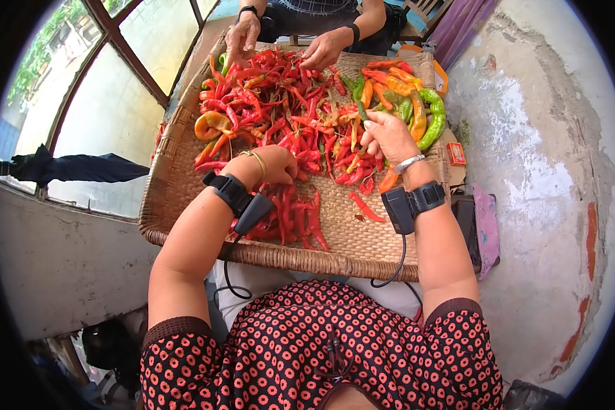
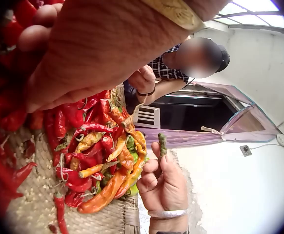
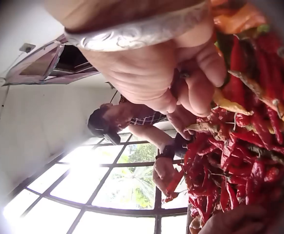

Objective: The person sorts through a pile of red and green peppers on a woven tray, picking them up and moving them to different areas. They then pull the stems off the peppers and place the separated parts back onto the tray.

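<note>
My right hand [image 1: 394,140] pinches a small dark green chili pepper [image 2: 162,142] between thumb and fingers, lifted above the right side of the basket. The left hand [image 1: 270,164] is down at the heap of red chili peppers [image 1: 307,147], its fingers curled among them; I cannot tell whether it grips one. Red chilies cover most of the woven basket [image 1: 287,257]. Along its right side lie orange peppers [image 1: 418,116] and a large curved green pepper [image 1: 433,119].
Across the basket, another person's hands [image 1: 326,49] work over the far edge of the heap. A folded dark umbrella [image 1: 92,168] is at the left by the window. A small red box [image 1: 456,154] lies at the basket's right edge, near the wall [image 1: 526,171].
</note>
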Motion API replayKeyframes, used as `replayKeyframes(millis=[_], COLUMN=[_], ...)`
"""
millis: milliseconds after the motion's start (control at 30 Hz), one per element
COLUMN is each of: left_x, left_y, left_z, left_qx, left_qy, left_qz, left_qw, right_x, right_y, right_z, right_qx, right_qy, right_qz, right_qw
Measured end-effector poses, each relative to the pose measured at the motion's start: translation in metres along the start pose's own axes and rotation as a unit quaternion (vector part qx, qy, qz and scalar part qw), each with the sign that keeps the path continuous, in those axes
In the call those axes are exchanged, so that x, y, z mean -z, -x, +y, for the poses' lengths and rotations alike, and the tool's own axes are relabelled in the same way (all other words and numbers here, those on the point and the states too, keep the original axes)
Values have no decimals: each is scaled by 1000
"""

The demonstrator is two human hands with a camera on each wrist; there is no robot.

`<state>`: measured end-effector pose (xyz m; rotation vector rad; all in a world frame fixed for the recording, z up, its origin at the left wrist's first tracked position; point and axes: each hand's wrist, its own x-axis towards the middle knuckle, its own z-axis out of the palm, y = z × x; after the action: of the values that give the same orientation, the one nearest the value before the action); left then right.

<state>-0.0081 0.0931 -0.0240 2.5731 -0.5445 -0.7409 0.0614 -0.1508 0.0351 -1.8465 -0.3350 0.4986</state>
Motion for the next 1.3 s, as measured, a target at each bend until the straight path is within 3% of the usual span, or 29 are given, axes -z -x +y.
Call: replayKeyframes(millis=[67, 133, 200, 267, 300, 333, 400, 433, 467, 533, 567, 600, 633, 700, 767, 833, 967, 1033, 1200, 1233, 1300], left_x=[-1, 4, 9, 12, 16, 14, 7, 7, 4, 0, 0, 4, 6, 7, 5, -1, -1, 4, 1, 2, 2], left_y=[1, 7, 9, 7, 9, 8, 7, 7, 6, 5, 4, 4, 4, 4, 5, 2, 1, 4, 4, 5, 5], left_z=[2, 12, 18, 21, 22, 20, 13, 10, 8, 7, 7, 11, 15, 18, 16, 13, 12, 19, 28, 30, 32], left_qx=[-14, -49, -82, -80, -39, -38, -5, 36, 36, 27, 26, 33, 39, 40, 43, 15, -11, 0, -28, -34, -40], left_qy=[16, 41, 66, 43, 51, 51, -54, -56, -56, -96, -96, -80, -63, -49, -35, -53, -66, -62, -45, -42, -39], left_qz=[15, 56, 97, 263, 264, 264, 376, 332, 332, 306, 305, 253, 200, 189, 180, 233, 205, 116, 57, 35, 12], left_qw=[1000, 996, 990, 961, 962, 962, 925, 941, 941, 947, 947, 964, 977, 980, 982, 971, 977, 991, 997, 998, 998], right_x=[3, 5, 5, 6, 7, 3, -5, -5, -8, -19, -26, -33, -41, -54, -63, -65, -63, -62, -52, -51, -54], right_y=[-1, 1, 5, 2, 3, 0, -7, -7, -5, 4, 1, -1, 0, 3, 5, 5, 1, -2, 2, 5, 9], right_z=[7, 4, 2, 6, -1, -1, -2, -2, -2, -7, 4, 13, 23, 36, 43, 40, 48, 54, 49, 51, 45], right_qx=[-14, -84, -113, -83, -50, -50, 137, 252, 252, 280, 295, 293, 275, 258, 181, 162, 143, 128, 115, 154, 131], right_qy=[13, 109, 124, 54, 11, 12, -31, 152, 152, 371, 364, 390, 428, 464, 563, 568, 561, 546, 473, 458, 479], right_qz=[-27, -199, -208, -188, -130, -130, 110, 161, 161, 92, 16, -75, -102, -129, -153, -162, -183, -202, -253, -219, -220], right_qw=[999, 970, 964, 977, 990, 990, 984, 942, 942, 881, 883, 870, 855, 838, 792, 790, 794, 803, 836, 848, 840])
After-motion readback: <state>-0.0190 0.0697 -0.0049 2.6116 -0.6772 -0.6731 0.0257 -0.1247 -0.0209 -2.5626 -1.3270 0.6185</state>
